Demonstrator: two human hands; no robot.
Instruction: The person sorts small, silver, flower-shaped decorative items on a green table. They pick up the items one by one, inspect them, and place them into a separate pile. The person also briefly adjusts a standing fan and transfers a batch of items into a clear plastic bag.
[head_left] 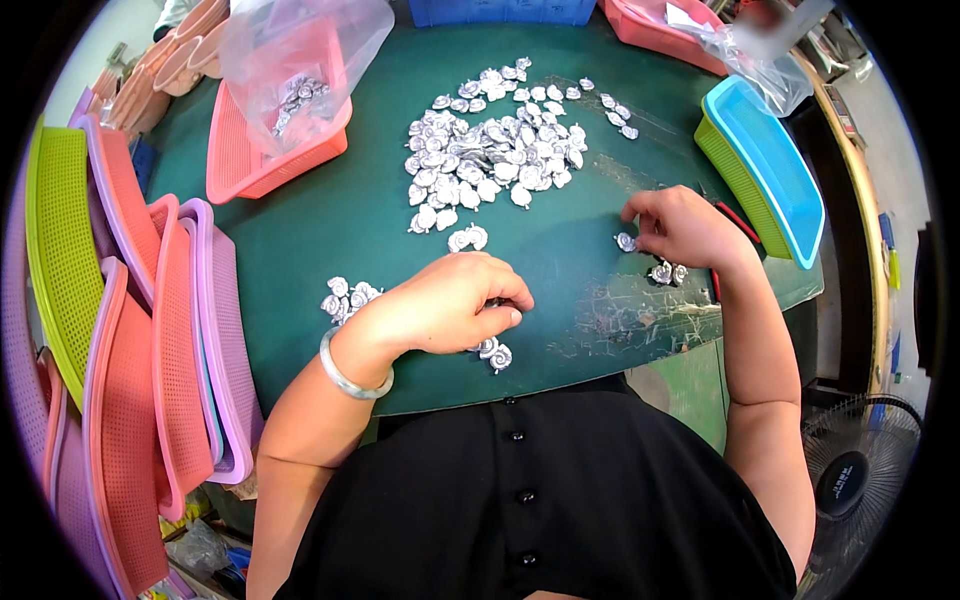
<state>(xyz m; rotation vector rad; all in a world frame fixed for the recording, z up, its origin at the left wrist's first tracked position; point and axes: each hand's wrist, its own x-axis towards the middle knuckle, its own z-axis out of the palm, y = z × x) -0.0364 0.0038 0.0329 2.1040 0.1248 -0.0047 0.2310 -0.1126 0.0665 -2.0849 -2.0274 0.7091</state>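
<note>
Small silver pieces with a spiral, rosette-like face lie in a large pile (490, 155) on the green tabletop (300, 235). My left hand (440, 300), with a pale bangle (352, 372) at its wrist, rests palm down, fingers curled and thumb near the index. A sliver of silver shows between them, too hidden to make out. Pieces lie around this hand: a spiral piece (500, 357) below it, a group (345, 298) left of it. My right hand (690, 230) has thumb and index apart, the thumb tip beside a single silver piece (625, 242). Darker silver pieces (667, 272) lie under its palm.
A pink basket (235, 165) with a plastic bag of silver pieces stands at the far left. Stacked coloured baskets (180, 380) line the left edge. To the right are a blue-and-green basket (755, 165) and a red-handled tool (738, 222). A fan (850, 480) stands lower right.
</note>
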